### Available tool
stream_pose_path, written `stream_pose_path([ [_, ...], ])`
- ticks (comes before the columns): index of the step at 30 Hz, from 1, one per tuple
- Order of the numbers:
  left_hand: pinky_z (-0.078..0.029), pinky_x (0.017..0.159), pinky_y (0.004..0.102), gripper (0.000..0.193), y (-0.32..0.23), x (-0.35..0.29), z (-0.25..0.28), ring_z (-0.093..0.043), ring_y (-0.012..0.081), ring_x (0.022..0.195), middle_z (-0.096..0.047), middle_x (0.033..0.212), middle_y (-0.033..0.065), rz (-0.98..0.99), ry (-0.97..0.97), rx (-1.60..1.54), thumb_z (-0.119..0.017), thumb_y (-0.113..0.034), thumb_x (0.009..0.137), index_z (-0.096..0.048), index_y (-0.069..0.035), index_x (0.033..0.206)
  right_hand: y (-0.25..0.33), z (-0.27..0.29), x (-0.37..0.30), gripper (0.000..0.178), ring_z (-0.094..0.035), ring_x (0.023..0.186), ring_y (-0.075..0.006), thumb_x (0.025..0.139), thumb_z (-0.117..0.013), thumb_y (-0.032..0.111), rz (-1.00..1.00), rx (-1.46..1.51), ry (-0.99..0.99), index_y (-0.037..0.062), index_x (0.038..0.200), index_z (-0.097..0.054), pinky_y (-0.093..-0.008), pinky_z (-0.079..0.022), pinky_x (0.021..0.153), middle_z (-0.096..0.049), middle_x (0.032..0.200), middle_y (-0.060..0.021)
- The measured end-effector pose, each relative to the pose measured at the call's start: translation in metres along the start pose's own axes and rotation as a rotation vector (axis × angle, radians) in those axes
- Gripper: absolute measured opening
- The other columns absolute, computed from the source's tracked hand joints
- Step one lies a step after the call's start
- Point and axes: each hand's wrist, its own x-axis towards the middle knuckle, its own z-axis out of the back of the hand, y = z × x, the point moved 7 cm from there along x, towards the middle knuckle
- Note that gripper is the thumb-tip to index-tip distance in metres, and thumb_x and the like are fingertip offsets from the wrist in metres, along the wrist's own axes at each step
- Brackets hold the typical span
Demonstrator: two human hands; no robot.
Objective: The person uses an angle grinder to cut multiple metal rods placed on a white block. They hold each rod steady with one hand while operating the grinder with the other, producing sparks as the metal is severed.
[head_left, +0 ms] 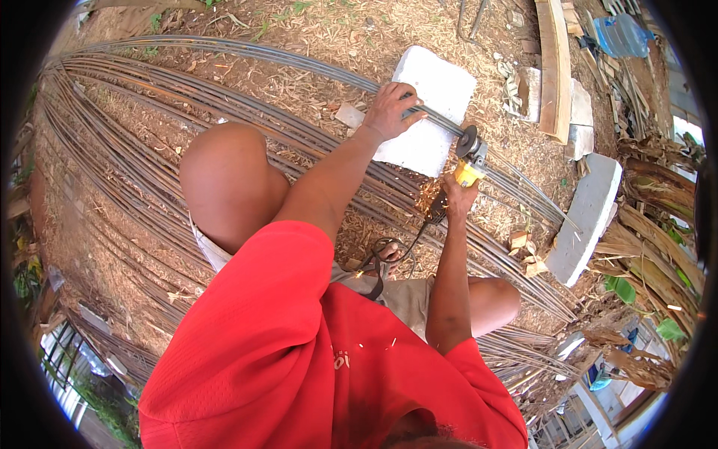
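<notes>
While your left hand (392,111) grips grey metal rods (443,122), your right hand (459,197) grips a yellow angle grinder (469,173). Hold its round disc (467,141) square

Yellow grinder (467,173), grey rods (443,120), white block (434,71)

Crouched low, a person (262,322) extends the left arm (329,179) forward, the left hand (389,112) turned palm-down with fingers (402,90) bent in a hold, while the right hand (459,196) grips firmly, its forearm (455,262) pointing nearly straight ahead.
</notes>
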Motion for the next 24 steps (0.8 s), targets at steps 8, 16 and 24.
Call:
stream_pose_path([
  [8,-0.043,0.120,0.0473,0.039,0.001,0.001,-0.002,-0.056,0.0270,0.132,-0.062,0.128,0.0041,0.024,0.041,0.010,-0.079,-0.050,0.103,-0.080,-0.013,0.117,-0.005,0.005,0.001,0.053,-0.066,0.077,-0.0147,0.082,-0.089,-0.002,-0.070,-0.085,-0.017,0.0016,0.127,-0.061,-0.0298,-0.056,0.067,-0.070,0.098,-0.0052],
  [16,-0.043,0.120,0.0474,0.038,0.001,0.001,-0.002,-0.056,0.0271,0.132,-0.063,0.129,0.0045,0.016,0.033,0.003,-0.080,-0.047,0.102,-0.080,-0.013,0.117,-0.005,0.001,0.002,0.052,-0.066,0.076,-0.0148,0.082,-0.089,0.002,0.039,0.015,0.053,0.0020,0.126,-0.062,-0.0300,-0.055,0.066,-0.069,0.095,-0.0041],
  [24,-0.044,0.119,0.0472,0.038,0.002,0.001,-0.002,-0.057,0.0271,0.130,-0.062,0.129,0.0043,0.012,0.030,0.003,-0.081,-0.048,0.101,-0.080,-0.013,0.117,0.001,-0.002,-0.001,0.050,-0.065,0.081,-0.0154,0.084,-0.087,0.002,-0.059,-0.004,-0.001,0.0017,0.127,-0.061,-0.0316,-0.056,0.070,-0.067,0.096,-0.0029],
])
